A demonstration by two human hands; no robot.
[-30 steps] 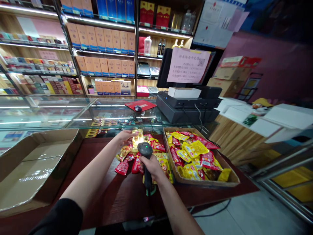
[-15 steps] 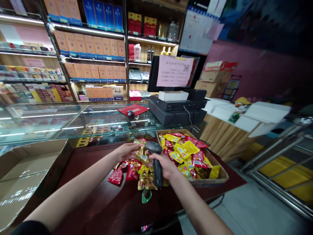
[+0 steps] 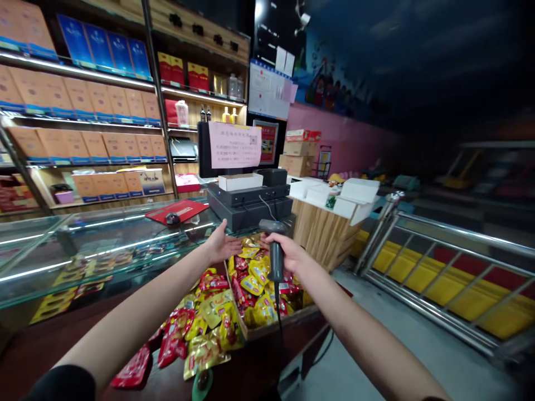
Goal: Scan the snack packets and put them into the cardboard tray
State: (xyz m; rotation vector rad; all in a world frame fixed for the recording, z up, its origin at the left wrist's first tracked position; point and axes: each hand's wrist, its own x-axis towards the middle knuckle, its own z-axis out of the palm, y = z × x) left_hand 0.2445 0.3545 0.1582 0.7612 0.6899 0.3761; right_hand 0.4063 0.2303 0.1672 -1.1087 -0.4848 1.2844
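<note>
My right hand (image 3: 288, 252) is wrapped round the handle of a black barcode scanner (image 3: 276, 262), held above the right part of a cardboard box (image 3: 261, 332). A cord hangs from the scanner's lower end. Red and yellow snack packets (image 3: 259, 270) fill the box. My left hand (image 3: 223, 245) is over the box's far left corner, fingers stretched out and thumb up, with nothing visible in it. Loose packets, red, yellow and gold (image 3: 208, 352), lie in a pile on the dark table left of the box. Near the front is a small green object (image 3: 203, 384).
A glass counter (image 3: 100, 228) runs along the left, with a mouse (image 3: 173, 218) on a red mat. Behind the box stand a black cash drawer (image 3: 251, 211) and a monitor bearing a pink notice (image 3: 234, 146). A metal railing (image 3: 434, 267) is at the right.
The view has swung right, and the empty box at left has gone out of sight. My left hand has moved from the loose packets to the filled box; the scanner is now above that box.
</note>
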